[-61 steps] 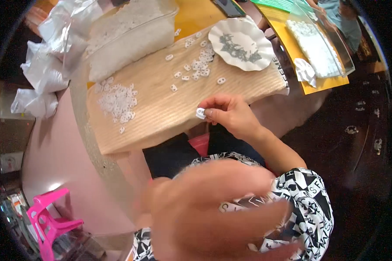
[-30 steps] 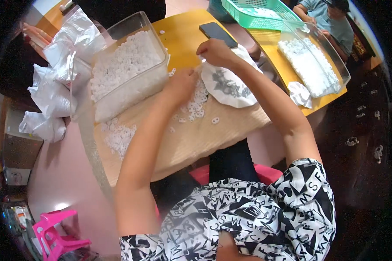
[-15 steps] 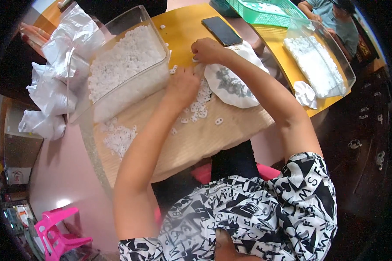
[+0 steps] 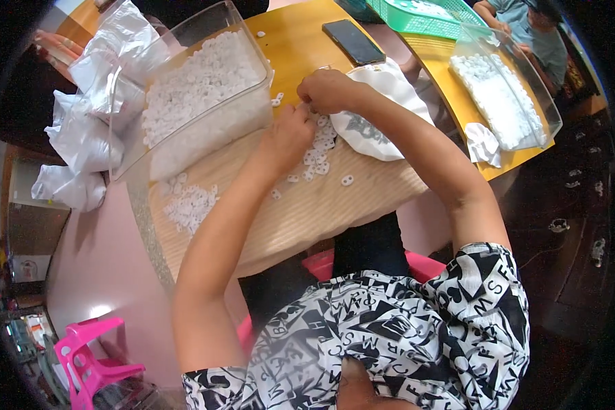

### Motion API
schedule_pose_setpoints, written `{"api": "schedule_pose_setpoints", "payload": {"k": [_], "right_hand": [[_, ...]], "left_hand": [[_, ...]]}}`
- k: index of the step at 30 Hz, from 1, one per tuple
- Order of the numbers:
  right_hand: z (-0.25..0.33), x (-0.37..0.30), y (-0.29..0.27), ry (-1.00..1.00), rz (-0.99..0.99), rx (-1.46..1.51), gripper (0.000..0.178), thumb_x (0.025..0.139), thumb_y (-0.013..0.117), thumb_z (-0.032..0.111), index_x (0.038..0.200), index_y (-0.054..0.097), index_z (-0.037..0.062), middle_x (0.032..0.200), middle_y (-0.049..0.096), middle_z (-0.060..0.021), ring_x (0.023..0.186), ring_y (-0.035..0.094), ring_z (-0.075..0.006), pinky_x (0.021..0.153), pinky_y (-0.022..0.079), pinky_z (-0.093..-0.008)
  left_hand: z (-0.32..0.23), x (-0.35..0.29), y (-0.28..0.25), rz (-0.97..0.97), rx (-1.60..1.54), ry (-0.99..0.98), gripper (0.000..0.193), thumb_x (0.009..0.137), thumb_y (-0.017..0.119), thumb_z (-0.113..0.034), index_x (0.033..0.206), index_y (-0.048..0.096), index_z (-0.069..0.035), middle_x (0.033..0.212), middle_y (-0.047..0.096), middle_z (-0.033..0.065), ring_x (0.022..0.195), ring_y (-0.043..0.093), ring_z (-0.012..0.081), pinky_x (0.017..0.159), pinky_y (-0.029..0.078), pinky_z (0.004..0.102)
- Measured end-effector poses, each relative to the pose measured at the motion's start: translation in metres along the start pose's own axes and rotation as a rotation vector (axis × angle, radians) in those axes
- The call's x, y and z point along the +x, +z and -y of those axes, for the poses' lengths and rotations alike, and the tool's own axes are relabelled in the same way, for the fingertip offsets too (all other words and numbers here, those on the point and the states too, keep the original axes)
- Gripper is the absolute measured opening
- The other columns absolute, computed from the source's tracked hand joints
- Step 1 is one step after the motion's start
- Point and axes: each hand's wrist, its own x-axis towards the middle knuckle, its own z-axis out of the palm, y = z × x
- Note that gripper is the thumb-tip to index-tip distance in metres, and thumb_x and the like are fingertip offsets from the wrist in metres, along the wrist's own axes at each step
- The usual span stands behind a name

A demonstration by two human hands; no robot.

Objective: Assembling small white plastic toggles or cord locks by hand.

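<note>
Wooden board carried scattered small white rings; left hand and right hand curled together over them, grip seemingly pinched but unclear.

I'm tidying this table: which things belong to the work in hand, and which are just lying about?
In use: left hand and right hand over the small white rings; clear bin of rings; white plate.

Lying about: phone; plastic bags; green basket; pink stool.

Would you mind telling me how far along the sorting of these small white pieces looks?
A small pile already lies apart on the board. Both hands, left hand and right hand, work the loose pieces beside the white plate. The clear bin remains nearly full.
</note>
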Motion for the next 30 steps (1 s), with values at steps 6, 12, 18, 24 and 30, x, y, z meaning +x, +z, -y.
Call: {"api": "schedule_pose_setpoints", "payload": {"k": [6,12,18,24,30], "right_hand": [[0.002,0.000,0.007,0.002,-0.044,-0.033,0.018,0.069,0.052,0.011,0.083,0.064,0.0072,0.085,0.062,-0.0146,0.084,0.059,-0.0314,0.068,0.048,-0.0418],[0.011,0.001,0.010,-0.018,-0.147,0.057,0.011,0.066,0.057,0.012,0.073,0.060,0.0044,0.073,0.059,-0.0148,0.074,0.056,-0.0328,0.066,0.044,-0.0408],[0.023,0.006,-0.001,-0.006,-0.134,0.096,0.011,0.068,0.054,0.011,0.073,0.060,0.0037,0.072,0.059,-0.0167,0.074,0.056,-0.0345,0.066,0.044,-0.0415],[0.030,-0.002,-0.054,0.084,-0.832,0.167,0.014,0.074,0.054,0.007,0.085,0.059,0.0014,0.078,0.059,-0.0153,0.070,0.057,-0.0326,0.062,0.045,-0.0386],[0.083,0.048,-0.093,-0.197,-0.744,0.270,0.023,0.072,0.064,0.014,0.091,0.060,0.0017,0.085,0.059,-0.0166,0.076,0.058,-0.0303,0.069,0.046,-0.0342]], "left_hand": [[-0.010,-0.046,-0.019,-0.187,-0.168,0.145,0.013,0.065,0.050,0.000,0.077,0.052,0.004,0.082,0.049,0.0151,0.083,0.049,0.0298,0.072,0.044,0.0370],[-0.021,-0.073,-0.026,-0.275,-0.249,0.102,0.020,0.061,0.052,0.003,0.081,0.053,0.004,0.088,0.051,0.0172,0.082,0.050,0.0323,0.074,0.043,0.0385],[-0.031,-0.082,-0.031,-0.370,-0.250,-0.073,0.024,0.062,0.055,0.002,0.085,0.055,0.003,0.096,0.052,0.0198,0.086,0.050,0.0346,0.077,0.041,0.0413],[-0.024,-0.084,-0.014,-0.361,-0.149,-0.291,0.031,0.065,0.062,-0.005,0.095,0.054,-0.004,0.102,0.051,0.0214,0.091,0.049,0.0370,0.078,0.040,0.0447],[-0.028,-0.087,-0.018,-0.475,-0.283,-0.314,0.034,0.063,0.066,-0.008,0.094,0.055,-0.005,0.106,0.049,0.0204,0.093,0.048,0.0362,0.078,0.040,0.0442]]}}
